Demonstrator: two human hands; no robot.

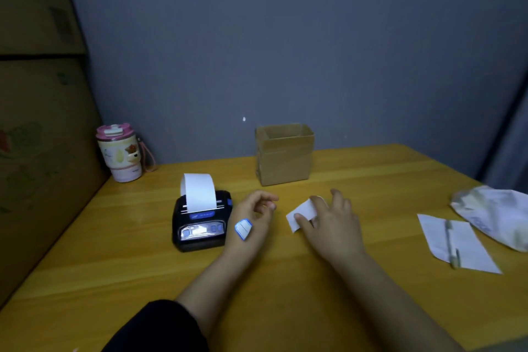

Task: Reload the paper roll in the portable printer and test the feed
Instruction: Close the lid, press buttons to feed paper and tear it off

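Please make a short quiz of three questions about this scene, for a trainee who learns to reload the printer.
1. True or false: a strip of paper curls up out of the printer.
2. Which hand holds the loose paper piece? A) left hand B) right hand
3. What lies on the white sheet at the right of the table?

Key: 1 true; 2 B; 3 a pen.
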